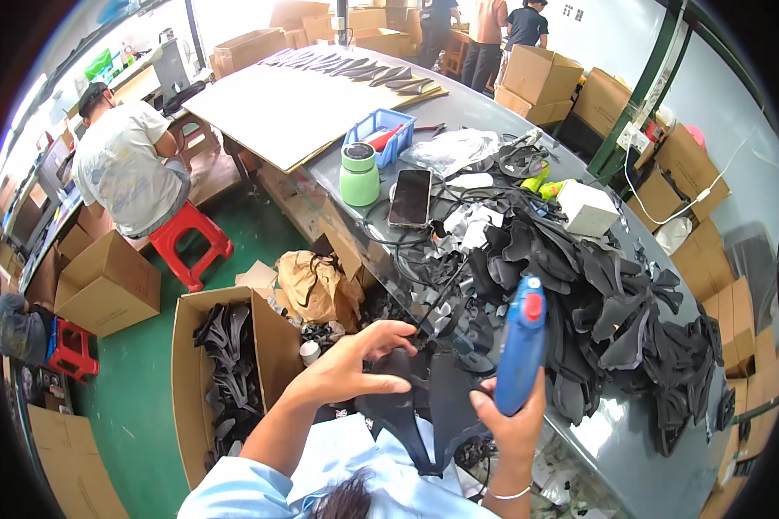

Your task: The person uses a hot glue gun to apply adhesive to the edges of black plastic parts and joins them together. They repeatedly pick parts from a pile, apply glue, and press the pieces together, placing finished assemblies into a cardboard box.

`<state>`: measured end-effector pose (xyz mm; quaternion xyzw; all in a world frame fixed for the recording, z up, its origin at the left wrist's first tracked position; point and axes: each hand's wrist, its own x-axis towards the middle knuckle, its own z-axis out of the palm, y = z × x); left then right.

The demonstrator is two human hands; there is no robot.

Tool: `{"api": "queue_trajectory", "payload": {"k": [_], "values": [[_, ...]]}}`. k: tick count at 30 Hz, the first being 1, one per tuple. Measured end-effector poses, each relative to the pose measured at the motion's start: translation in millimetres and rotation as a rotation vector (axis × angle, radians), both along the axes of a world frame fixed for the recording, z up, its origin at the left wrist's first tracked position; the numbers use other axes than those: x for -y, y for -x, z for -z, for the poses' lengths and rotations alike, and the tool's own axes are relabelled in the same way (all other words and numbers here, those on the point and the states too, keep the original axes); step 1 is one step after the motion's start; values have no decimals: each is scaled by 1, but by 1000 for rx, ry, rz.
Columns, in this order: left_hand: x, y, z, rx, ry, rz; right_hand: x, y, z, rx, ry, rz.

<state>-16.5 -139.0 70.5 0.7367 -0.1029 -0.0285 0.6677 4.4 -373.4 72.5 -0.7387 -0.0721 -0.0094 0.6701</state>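
Note:
My left hand (353, 368) is open, its thumb and fingers spread just above a black molded piece (407, 422) in front of my body. Whether the fingertips touch the piece cannot be made out. In my right hand (515, 419) is a blue handheld tool (522, 350) with a red button, held upright; its exact kind is unclear. The tool stands beside the black piece. To its right, a large heap of black molded pieces (589, 303) covers that part of the grey table (601, 424).
A cardboard box (273, 346) of black pieces stands at my left. On the table are a phone (410, 197), a green bottle (358, 177), a blue basket (385, 138), a white box (587, 208) and tangled cables. A person (130, 160) sits on a red stool (190, 242).

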Motion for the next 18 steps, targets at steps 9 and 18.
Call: {"api": "queue_trajectory", "payload": {"k": [9, 18], "values": [[13, 26, 13, -299, 499, -313, -3, 5, 7, 27, 157, 75], [25, 34, -5, 4, 377, -694, -24, 57, 22, 192, 618, -304]]}}
